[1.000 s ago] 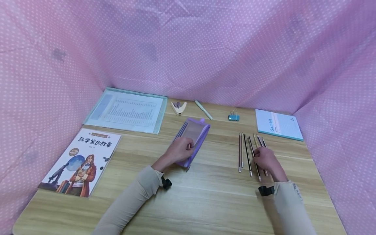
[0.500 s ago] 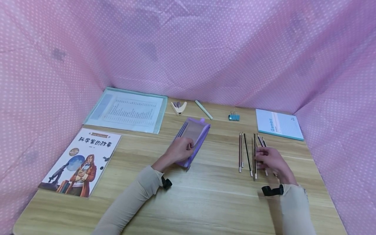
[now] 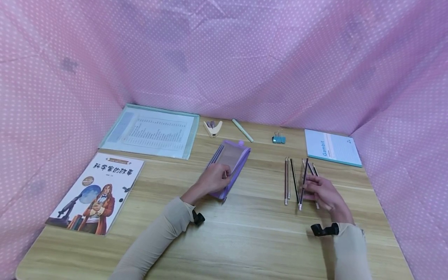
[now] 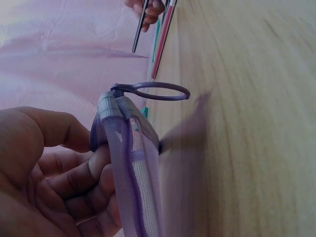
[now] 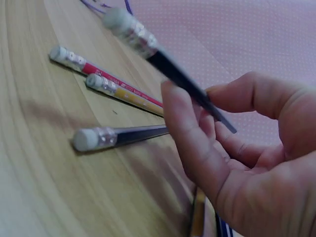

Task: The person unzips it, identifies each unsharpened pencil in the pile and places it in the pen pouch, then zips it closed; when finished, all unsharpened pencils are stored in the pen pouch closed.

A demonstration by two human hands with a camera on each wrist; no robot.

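My left hand (image 3: 214, 179) pinches the near end of a purple mesh pencil case (image 3: 235, 152) at the middle of the table. A dark ring pull (image 4: 160, 91) sticks out from the case's end in the left wrist view, and dark stripes show along its left side. Between thumb and fingers, my right hand (image 3: 323, 193) holds a dark pencil (image 5: 173, 71) tilted above the table, its white eraser end toward me. Left of that hand lie a red pencil (image 5: 118, 81), a yellow pencil (image 5: 136, 100) and another dark pencil (image 5: 140, 133). Several more lie beneath the hand, partly hidden.
Along the back are a document folder (image 3: 150, 132), a stapler-like cream tool (image 3: 212, 129), a light green pen (image 3: 242, 130) and a teal binder clip (image 3: 279, 139). A notebook (image 3: 332, 147) lies back right, a picture-covered book (image 3: 96, 192) at left. Pink dotted cloth surrounds the table.
My right hand has picked the dark pencil up from among the others and shifted slightly right, tilting the pencil's top rightward. The left hand and the pencil case have stayed still.
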